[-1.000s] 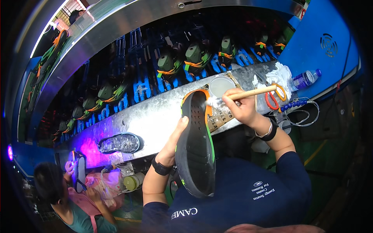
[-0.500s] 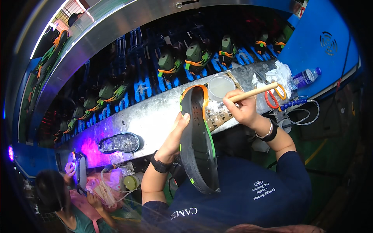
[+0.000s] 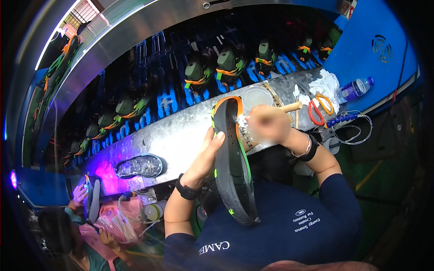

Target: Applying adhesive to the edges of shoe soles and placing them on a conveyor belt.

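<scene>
My left hand (image 3: 205, 156) grips a dark shoe sole (image 3: 233, 176) by its left edge, thumb laid over the rim. The sole stands tilted lengthwise before me, with orange trim at its far end and green along the sides. In my right hand (image 3: 269, 126) is a brush with a pale wooden handle (image 3: 293, 107). White matter shows at the brush's working end, close beside the sole's right edge; whether it touches I cannot tell. That hand is blurred, though its fingers are closed round the handle. Just beyond it stands a round translucent tub (image 3: 244, 105).
Scissors with red and orange handles (image 3: 316, 113), crumpled white paper (image 3: 329, 88) and a plastic bottle (image 3: 357, 90) lie right. Another sole (image 3: 140, 166) rests left on the metal bench (image 3: 181, 131). Green shoes (image 3: 197, 72) hang behind. At lower left a co-worker (image 3: 58, 226) handles a sole.
My right hand has moved left and closer to the sole's edge with the brush, its handle dropping lower. The held sole has shifted slightly. The co-worker's sole has turned and moved a little.
</scene>
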Demonstrator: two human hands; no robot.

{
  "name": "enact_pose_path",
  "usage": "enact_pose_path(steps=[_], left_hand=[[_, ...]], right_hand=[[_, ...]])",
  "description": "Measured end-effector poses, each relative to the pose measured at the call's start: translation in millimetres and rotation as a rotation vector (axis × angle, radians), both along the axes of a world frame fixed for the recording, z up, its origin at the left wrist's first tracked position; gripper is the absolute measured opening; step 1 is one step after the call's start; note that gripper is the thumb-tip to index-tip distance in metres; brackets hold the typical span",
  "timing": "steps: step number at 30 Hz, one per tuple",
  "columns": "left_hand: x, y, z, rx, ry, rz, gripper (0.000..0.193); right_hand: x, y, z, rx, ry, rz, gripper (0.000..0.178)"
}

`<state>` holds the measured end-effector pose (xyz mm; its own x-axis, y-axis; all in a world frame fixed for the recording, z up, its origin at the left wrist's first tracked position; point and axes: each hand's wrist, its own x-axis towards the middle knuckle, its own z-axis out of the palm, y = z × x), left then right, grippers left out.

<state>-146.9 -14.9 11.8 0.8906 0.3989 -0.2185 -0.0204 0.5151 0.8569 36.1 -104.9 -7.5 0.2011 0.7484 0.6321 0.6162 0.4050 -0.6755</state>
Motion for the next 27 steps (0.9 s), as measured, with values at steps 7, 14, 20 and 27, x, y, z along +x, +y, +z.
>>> enact_pose_path(steps=[7, 14, 20, 27], left_hand=[[2.2, 5.1, -0.3, 0.158, 0.019, 0.002, 0.061], [0.6, 14.2, -2.0, 0.198, 0.039, 0.000, 0.063], [2.5, 24.1, -3.1, 0.213, 0.016, 0.033, 0.061], [3.0, 30.2, -1.7, 0.236, -0.018, 0.046, 0.060]], right_hand=[[-15.0, -8.0, 5.6, 0.008, 0.073, 0.034, 0.008], [-23.1, -21.7, 14.4, -0.031, 0.084, 0.126, 0.007], [-29.2, -32.9, 23.1, -0.060, 0.017, 0.191, 0.008], [-40.2, -38.3, 29.9, -0.018, 0.043, 0.251, 0.012]])
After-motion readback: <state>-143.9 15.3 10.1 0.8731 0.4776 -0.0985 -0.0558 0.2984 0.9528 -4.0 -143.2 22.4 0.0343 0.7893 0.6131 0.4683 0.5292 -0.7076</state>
